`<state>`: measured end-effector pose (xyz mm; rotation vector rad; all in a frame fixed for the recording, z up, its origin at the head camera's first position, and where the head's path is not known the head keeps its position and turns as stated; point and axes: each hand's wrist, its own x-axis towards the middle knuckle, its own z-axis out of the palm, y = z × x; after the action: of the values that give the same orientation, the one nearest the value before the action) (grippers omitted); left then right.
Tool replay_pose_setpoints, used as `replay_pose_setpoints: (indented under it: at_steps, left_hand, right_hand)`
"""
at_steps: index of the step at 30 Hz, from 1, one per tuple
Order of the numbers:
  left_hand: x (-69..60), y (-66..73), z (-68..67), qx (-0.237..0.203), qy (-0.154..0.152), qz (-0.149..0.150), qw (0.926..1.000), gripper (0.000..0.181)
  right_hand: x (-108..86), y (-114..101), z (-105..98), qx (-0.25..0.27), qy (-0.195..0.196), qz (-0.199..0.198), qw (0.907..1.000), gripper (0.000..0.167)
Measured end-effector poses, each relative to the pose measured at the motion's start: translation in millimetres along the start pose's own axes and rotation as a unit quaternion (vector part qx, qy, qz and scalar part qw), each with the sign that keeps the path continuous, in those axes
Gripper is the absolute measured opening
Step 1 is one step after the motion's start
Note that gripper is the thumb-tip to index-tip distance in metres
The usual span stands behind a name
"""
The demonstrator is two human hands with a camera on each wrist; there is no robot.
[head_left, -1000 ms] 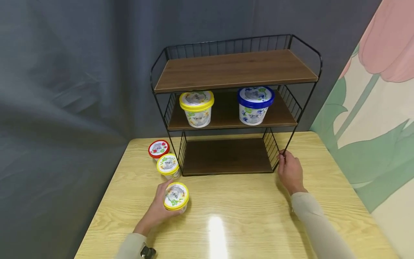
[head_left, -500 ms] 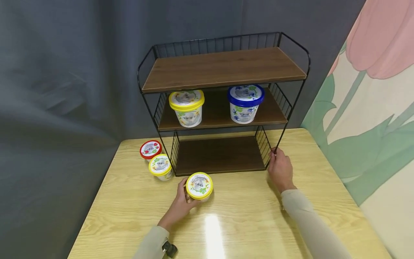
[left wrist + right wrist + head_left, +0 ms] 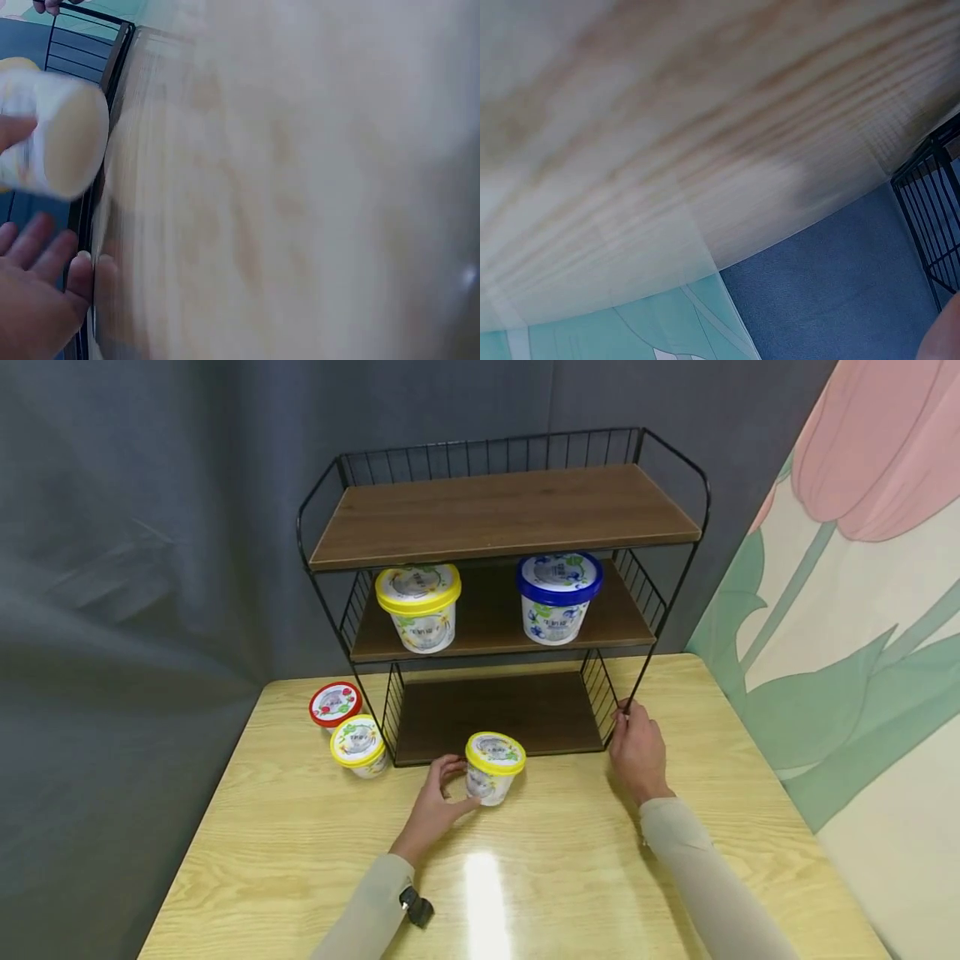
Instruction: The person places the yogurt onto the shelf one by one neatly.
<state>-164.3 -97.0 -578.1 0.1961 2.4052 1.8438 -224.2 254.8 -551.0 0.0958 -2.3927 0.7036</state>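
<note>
One small yellow-lidded tub [image 3: 491,777] is in my left hand [image 3: 433,814], just in front of the bottom shelf [image 3: 487,714], and it seems tipped slightly back. From the left wrist camera I see its pale base clear of the table [image 3: 577,868]. The left hand is partly open, the thumb against the tub's wall and the other fingers loosely spread; I cannot tell how firmly they press. My right hand [image 3: 639,756] is closed around the right front post [image 3: 641,681] of the black rack [image 3: 510,514], low down, though its fingertips are partly hidden. On the middle shelf [image 3: 483,639] stand a big yellow-lidded tub [image 3: 425,631] at left and a big blue-lidded tub [image 3: 555,618] at right. Left of the rack, on the table, a red-lidded tub [image 3: 335,703] sits just behind another small yellow-lidded tub [image 3: 358,745].
</note>
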Motion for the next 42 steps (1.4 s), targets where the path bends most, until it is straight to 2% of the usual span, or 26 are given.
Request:
replay_pose_setpoints:
  at_steps: [2, 5, 8, 11, 14, 16, 18, 21, 24, 28, 30, 32, 37, 40, 42]
  left_hand:
    - [5.9, 3.4, 4.7, 0.007, -0.018, -0.003, 0.9998, 0.092]
    - [15.1, 12.4, 17.4, 0.006, -0.036, -0.032, 0.9988, 0.107]
    - [24.9, 29.2, 41.0, 0.032, -0.017, -0.065, 0.9972, 0.115]
    - [35.1, 46.1, 71.0, 0.09, 0.019, -0.085, 0.9921, 0.119]
    - [42.4, 55.0, 96.2, 0.132, 0.045, -0.101, 0.9851, 0.108]
    - [45.4, 54.8, 105.3, 0.137, 0.047, -0.105, 0.9839, 0.097]
    - [46.3, 52.4, 109.1, 0.126, 0.048, -0.103, 0.9854, 0.083]
    - [46.3, 49.9, 107.3, 0.09, 0.048, -0.093, 0.9904, 0.07]
    - [48.5, 52.0, 99.5, 0.031, 0.039, -0.077, 0.9957, 0.066]
    - [64.0, 59.2, 82.3, -0.017, 0.024, -0.03, 0.9991, 0.065]
    - [76.1, 58.5, 71.7, -0.003, 0.022, -0.004, 0.9997, 0.068]
    - [87.0, 51.8, 62.6, 0.018, 0.014, 0.004, 0.9997, 0.072]
    - [100.8, 25.0, 44.1, 0.041, -0.041, -0.031, 0.9978, 0.081]
    - [104.9, 19.5, 35.9, 0.043, -0.068, -0.034, 0.9962, 0.087]
    - [107.1, 20.4, 32.4, 0.053, -0.069, -0.03, 0.9958, 0.085]
  right_hand:
    - [1.0, 0, -1, -0.002, 0.0, 0.0, 1.0, 0.024]
    - [1.4, 1, -2, -0.005, 0.004, -0.002, 1.0, 0.024]
    - [1.1, 1, -2, 0.002, 0.009, -0.006, 0.9999, 0.023]
    - [1.3, 0, 0, 0.008, 0.012, -0.009, 0.9999, 0.022]
    - [0.2, -1, 3, 0.011, 0.01, -0.004, 0.9999, 0.02]
    - [-0.7, -3, 5, 0.01, 0.006, -0.002, 0.9999, 0.02]
    - [-1.1, -4, 6, 0.011, 0.005, -0.002, 0.9999, 0.02]
    - [-1.3, -5, 5, 0.007, 0.006, -0.002, 1.0, 0.021]
    - [-0.7, -4, 2, 0.007, 0.011, 0.001, 0.9999, 0.02]
    - [1.1, -2, -1, 0.011, 0.015, -0.003, 0.9998, 0.02]
    - [1.6, -1, 0, 0.013, 0.013, -0.004, 0.9998, 0.021]
    - [0.3, -1, 0, 0.013, 0.012, -0.001, 0.9998, 0.021]
    - [-6.2, 0, 1, 0.012, 0.014, -0.003, 0.9998, 0.017]
    - [-5.2, 0, 2, 0.018, 0.02, -0.012, 0.9996, 0.017]
    - [-2.9, 0, 1, 0.023, 0.025, -0.016, 0.9993, 0.017]
